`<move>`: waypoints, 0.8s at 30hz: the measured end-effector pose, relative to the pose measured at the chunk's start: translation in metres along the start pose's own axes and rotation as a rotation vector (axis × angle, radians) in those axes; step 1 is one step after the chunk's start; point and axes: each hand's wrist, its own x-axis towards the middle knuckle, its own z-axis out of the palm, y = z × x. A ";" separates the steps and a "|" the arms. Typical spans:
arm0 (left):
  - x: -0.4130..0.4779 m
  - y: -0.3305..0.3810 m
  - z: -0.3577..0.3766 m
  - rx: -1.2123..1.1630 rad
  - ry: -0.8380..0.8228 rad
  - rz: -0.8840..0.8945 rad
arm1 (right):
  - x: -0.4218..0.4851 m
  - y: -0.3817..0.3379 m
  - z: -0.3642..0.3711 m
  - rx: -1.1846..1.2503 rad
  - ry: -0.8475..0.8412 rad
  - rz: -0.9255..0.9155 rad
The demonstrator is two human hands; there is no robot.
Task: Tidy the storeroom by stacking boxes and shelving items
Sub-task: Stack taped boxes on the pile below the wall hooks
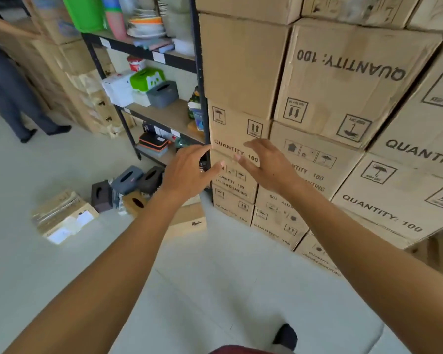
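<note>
- Reaching forward, the left hand (189,172) and the right hand (269,164) are both open with fingers spread. They hold nothing and are near each other.
- The hands could slip, because the flat front of the arrow box (230,129) gives them no edge to grab.
- Pulling that box out could make the big box (241,65) on top of it tip and fall. It sits in the middle of a tall stack, with more boxes under it.
- The left hand could bump the black shelf post (201,80) just beside it and shake the things on the shelf (164,116).
- Stepping back could mean a trip over the small tissue boxes (127,177) on the floor (62,277).
- The arrow box is right in front of the fingertips. The right hand covers its lower right part, and the left hand is at its left edge. I cannot tell if they touch it yet.
</note>
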 end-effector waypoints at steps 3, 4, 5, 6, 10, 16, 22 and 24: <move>-0.030 -0.041 -0.011 -0.016 -0.025 -0.069 | -0.008 -0.035 0.038 0.011 -0.056 -0.008; -0.039 -0.055 -0.014 -0.026 -0.030 -0.101 | -0.009 -0.046 0.050 0.019 -0.082 -0.016; -0.049 -0.067 -0.016 -0.032 -0.035 -0.135 | -0.010 -0.057 0.062 0.030 -0.108 -0.031; -0.058 -0.078 -0.020 -0.034 -0.033 -0.164 | -0.009 -0.068 0.074 0.040 -0.138 -0.048; -0.090 -0.126 -0.032 -0.024 -0.041 -0.318 | 0.002 -0.113 0.121 0.058 -0.249 -0.111; -0.115 -0.205 -0.054 -0.037 -0.033 -0.505 | 0.040 -0.180 0.195 0.082 -0.419 -0.215; -0.107 -0.303 -0.065 0.004 -0.066 -0.687 | 0.103 -0.243 0.263 0.123 -0.578 -0.276; -0.105 -0.333 -0.069 0.014 -0.093 -0.738 | 0.124 -0.262 0.291 0.130 -0.633 -0.254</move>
